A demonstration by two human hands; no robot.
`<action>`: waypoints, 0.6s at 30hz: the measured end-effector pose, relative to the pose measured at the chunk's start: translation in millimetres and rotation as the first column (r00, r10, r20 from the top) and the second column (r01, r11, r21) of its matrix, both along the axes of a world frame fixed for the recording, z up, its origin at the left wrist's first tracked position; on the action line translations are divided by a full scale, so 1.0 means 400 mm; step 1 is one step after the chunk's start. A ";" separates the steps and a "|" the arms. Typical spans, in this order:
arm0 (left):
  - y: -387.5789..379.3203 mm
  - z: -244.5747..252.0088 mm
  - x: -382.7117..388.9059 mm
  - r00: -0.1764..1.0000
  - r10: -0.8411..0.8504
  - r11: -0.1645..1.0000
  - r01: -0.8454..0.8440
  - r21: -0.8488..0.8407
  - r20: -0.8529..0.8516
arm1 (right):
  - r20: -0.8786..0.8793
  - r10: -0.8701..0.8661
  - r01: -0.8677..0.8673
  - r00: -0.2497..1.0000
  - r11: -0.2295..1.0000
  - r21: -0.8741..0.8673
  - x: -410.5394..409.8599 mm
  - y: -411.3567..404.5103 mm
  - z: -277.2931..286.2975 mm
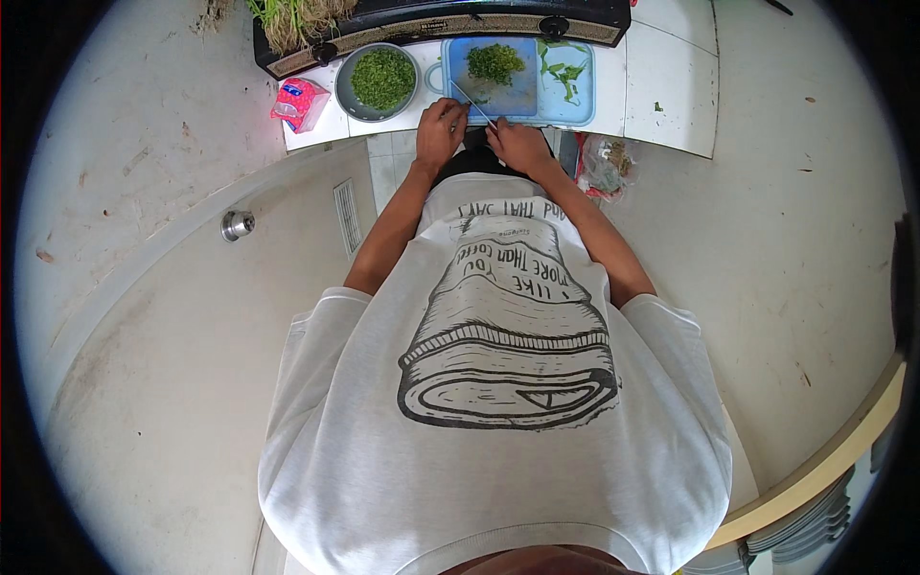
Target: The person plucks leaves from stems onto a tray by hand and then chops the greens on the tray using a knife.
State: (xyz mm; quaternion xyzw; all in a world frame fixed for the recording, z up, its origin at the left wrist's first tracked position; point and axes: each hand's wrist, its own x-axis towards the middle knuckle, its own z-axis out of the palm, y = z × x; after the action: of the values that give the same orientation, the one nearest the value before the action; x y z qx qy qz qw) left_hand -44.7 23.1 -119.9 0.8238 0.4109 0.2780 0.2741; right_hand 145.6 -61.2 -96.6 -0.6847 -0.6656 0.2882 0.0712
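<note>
A knife [471,102] is gripped in my right hand [519,145], its blade slanting to the upper left over the near left part of a blue cutting board [528,108]. My left hand [440,135] is at the board's near left corner, fingers bent and close to the blade. Whether it pinches anything is too small to tell. A heap of finely chopped greens [494,63] lies toward the board's far side. Loose green leaves [566,75] lie in its lighter right section. Left of the board stands a grey bowl [342,90] of chopped greens [384,79].
Behind the board runs a black gas stove [474,21], with a bunch of rooted green stalks [305,21] on its left end. A pink tissue pack [298,104] sits left of the bowl on the white tiled counter [668,93]. Below hangs a clear plastic bag [607,167].
</note>
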 end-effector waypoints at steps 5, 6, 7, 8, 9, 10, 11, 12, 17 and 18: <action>-0.003 -0.003 -0.004 1.000 -0.003 1.000 0.003 0.003 0.008 | -0.005 -0.022 0.022 1.000 1.000 -0.010 0.003 -0.002 -0.009; -0.004 -0.001 -0.004 1.000 -0.006 1.000 0.006 -0.002 0.005 | -0.021 -0.048 0.047 0.999 0.999 -0.011 0.008 -0.010 -0.012; -0.004 0.001 -0.004 1.000 -0.009 1.000 0.009 -0.006 0.003 | -0.022 -0.046 0.046 0.999 0.999 -0.012 0.014 -0.014 -0.016; -0.004 0.003 -0.003 1.000 -0.008 1.000 0.008 -0.007 0.001 | -0.040 -0.059 0.060 0.997 0.998 0.010 0.019 -0.019 -0.020; -0.005 0.003 -0.002 1.000 -0.004 1.000 0.004 -0.011 0.001 | -0.057 -0.074 0.076 0.996 0.997 0.031 0.021 -0.021 -0.018; -0.006 0.003 -0.002 1.000 -0.001 1.000 0.001 -0.015 0.001 | -0.058 -0.074 0.076 0.996 0.997 0.030 0.021 -0.021 -0.018; -0.005 0.003 -0.002 1.000 -0.001 1.000 0.001 -0.016 0.000 | -0.069 -0.068 0.069 0.995 0.998 0.016 0.021 -0.021 -0.018; -0.004 0.002 -0.003 1.000 0.001 1.000 -0.001 -0.011 -0.004 | -0.080 -0.060 0.061 0.995 0.998 0.002 0.021 -0.021 -0.017; -0.005 -0.003 -0.003 1.000 0.000 1.000 0.000 0.000 0.030 | -0.074 -0.026 0.027 0.997 1.000 0.008 0.016 -0.021 -0.012; -0.004 -0.003 -0.004 1.000 -0.003 1.000 0.003 -0.001 0.026 | -0.064 -0.017 0.018 0.998 1.000 0.008 0.014 -0.019 -0.010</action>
State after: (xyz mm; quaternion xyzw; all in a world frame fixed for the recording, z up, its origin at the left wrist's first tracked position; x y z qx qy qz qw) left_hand -46.1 21.4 -121.2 0.8206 0.4062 0.2881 0.2804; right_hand 151.0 -68.9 -100.4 -0.6806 -0.6583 0.3064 0.0979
